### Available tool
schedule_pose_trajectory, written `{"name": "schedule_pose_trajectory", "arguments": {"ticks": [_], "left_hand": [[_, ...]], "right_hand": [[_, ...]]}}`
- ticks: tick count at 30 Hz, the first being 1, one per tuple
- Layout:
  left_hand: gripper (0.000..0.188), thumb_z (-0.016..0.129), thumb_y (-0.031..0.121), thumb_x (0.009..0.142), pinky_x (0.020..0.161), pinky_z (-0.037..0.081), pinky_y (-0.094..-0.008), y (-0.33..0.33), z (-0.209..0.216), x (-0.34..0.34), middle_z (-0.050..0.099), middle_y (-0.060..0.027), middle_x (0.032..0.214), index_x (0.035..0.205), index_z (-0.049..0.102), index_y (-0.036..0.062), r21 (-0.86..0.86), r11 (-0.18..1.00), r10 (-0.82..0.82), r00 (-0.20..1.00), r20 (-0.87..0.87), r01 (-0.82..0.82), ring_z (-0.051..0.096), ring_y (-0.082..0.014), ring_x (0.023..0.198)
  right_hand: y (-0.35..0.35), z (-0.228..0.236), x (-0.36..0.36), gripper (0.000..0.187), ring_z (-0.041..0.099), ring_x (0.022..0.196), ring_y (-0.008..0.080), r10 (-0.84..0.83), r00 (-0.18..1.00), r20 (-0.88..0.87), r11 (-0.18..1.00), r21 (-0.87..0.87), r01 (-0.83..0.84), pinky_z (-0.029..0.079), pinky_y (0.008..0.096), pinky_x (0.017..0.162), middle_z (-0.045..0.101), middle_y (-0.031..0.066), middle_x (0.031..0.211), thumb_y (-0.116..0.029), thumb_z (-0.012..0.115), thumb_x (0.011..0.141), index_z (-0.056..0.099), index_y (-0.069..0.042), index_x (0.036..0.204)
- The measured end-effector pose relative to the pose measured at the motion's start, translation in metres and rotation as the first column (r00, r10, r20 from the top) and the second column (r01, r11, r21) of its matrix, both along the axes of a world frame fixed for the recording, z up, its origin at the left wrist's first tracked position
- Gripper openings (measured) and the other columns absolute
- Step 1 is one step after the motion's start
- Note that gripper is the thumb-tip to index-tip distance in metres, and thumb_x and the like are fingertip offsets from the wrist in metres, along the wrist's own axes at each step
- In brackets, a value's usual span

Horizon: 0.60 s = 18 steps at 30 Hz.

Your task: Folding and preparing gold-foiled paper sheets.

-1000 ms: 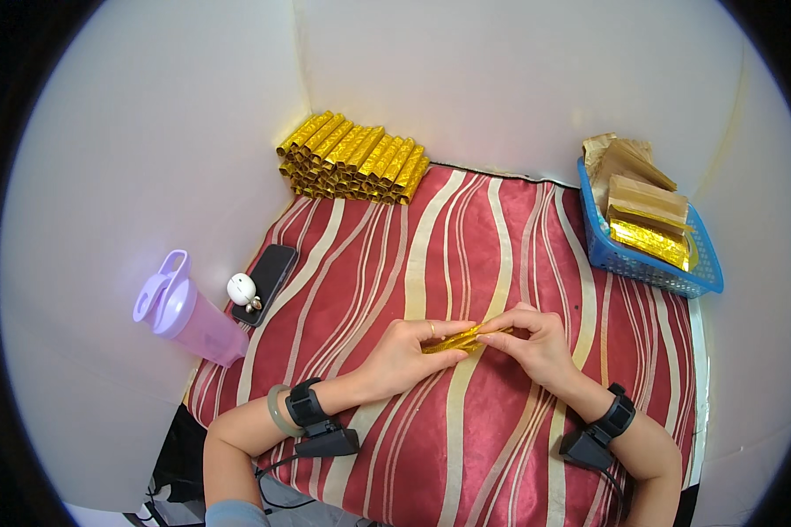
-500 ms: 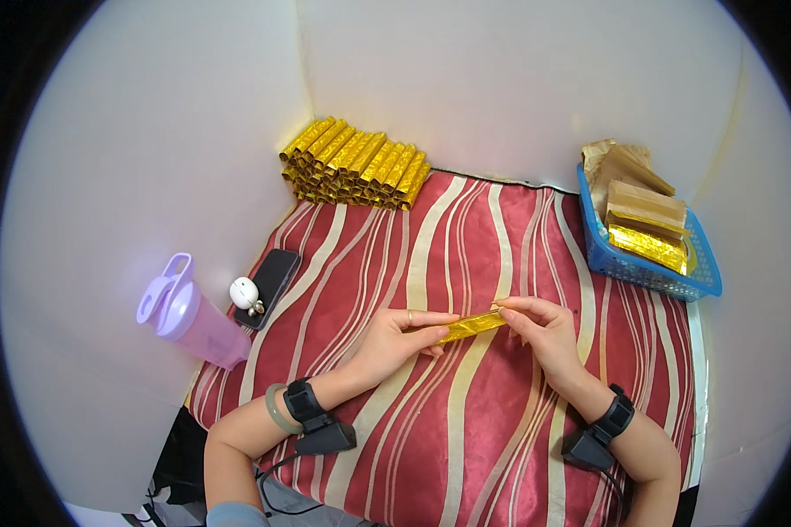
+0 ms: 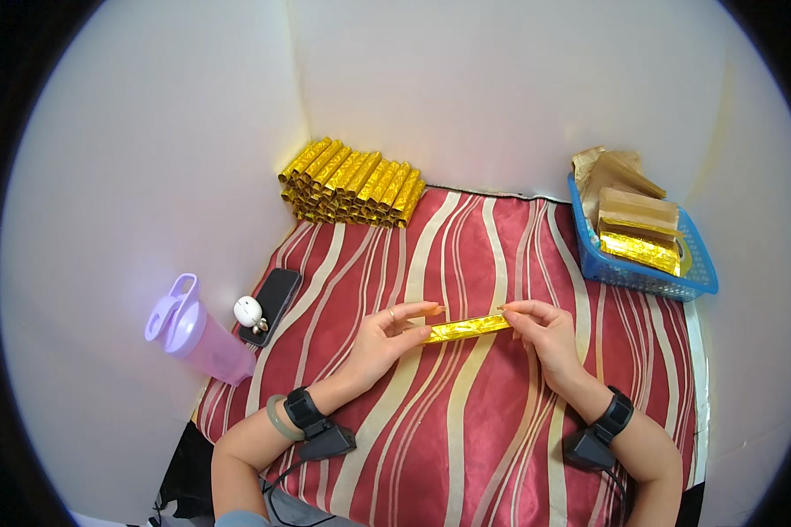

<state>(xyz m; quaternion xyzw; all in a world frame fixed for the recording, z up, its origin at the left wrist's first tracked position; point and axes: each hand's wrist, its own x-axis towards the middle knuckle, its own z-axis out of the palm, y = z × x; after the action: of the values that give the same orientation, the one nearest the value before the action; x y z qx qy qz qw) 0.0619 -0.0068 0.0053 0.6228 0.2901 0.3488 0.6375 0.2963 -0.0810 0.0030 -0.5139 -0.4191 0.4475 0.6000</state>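
A slim, shiny gold foil paper roll (image 3: 468, 328) stretches between my two hands above the striped cloth, its right end slightly higher in the picture. My left hand (image 3: 385, 341) has its thumb at the roll's left end, with the index finger raised apart from it. The other fingers of that hand are mostly hidden. At the opposite end, my right hand (image 3: 545, 338) pinches the roll between thumb and fingers. Far left on the cloth lies a stacked pile of similar gold rolls (image 3: 351, 183), several layers high.
A blue basket (image 3: 646, 274) at the far right holds brown and gold paper sheets (image 3: 639, 209). To the left, a purple shaker bottle (image 3: 204, 338) stands beside a dark phone (image 3: 278, 294) and a white earbud case (image 3: 247, 310). Red striped cloth (image 3: 448, 439) covers the table; pale walls surround it.
My left index finger has lifted away from the roll, and more of its gold surface shows. The roll's left end has shifted slightly left. The background sits a little lower in view.
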Motion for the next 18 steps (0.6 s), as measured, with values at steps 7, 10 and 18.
{"name": "schedule_pose_trajectory", "arguments": {"ticks": [7, 10, 18], "left_hand": [[0.025, 0.061, 0.005, 0.091, 0.090, 0.048, -0.0252, 0.005, 0.001, -0.006, 0.066, -0.0092, 0.112, 0.115, 0.066, -0.0024, 0.250, 0.968, 0.038, 0.996, -0.082, -0.016, 0.061, -0.0128, 0.101], [0.023, 0.060, 0.006, 0.092, 0.081, 0.051, -0.0236, 0.021, 0.000, -0.010, 0.068, -0.0081, 0.104, 0.113, 0.066, -0.0022, 0.093, 0.981, 0.169, 0.985, 0.018, -0.170, 0.064, -0.0110, 0.090], [0.031, 0.059, 0.008, 0.093, 0.075, 0.050, -0.0195, 0.152, 0.028, -0.039, 0.065, -0.0049, 0.099, 0.123, 0.059, -0.0014, 0.264, 0.738, 0.584, 0.784, 0.213, -0.621, 0.062, -0.0089, 0.085]], "right_hand": [[0.001, -0.008, 0.005, 0.022, 0.058, 0.069, 0.0032, -0.002, 1.000, -0.031, 1.000, -0.021, 0.002, 0.042, 0.0166, 0.056, 0.068, 0.0004, 0.087, -0.013, 0.063, 0.091, 0.067, -0.001, 0.109], [0.004, -0.005, 0.005, 0.027, 0.060, 0.073, 0.0051, -0.015, 0.996, -0.091, 1.000, 0.001, 0.015, 0.046, 0.0178, 0.060, 0.070, 0.0033, 0.098, -0.012, 0.059, 0.093, 0.061, 0.000, 0.118], [0.004, -0.012, 0.006, 0.021, 0.059, 0.078, 0.0057, 0.048, 0.997, -0.060, 0.999, 0.007, -0.048, 0.048, 0.0199, 0.070, 0.069, 0.0043, 0.102, -0.012, 0.055, 0.096, 0.063, -0.001, 0.112]]}}
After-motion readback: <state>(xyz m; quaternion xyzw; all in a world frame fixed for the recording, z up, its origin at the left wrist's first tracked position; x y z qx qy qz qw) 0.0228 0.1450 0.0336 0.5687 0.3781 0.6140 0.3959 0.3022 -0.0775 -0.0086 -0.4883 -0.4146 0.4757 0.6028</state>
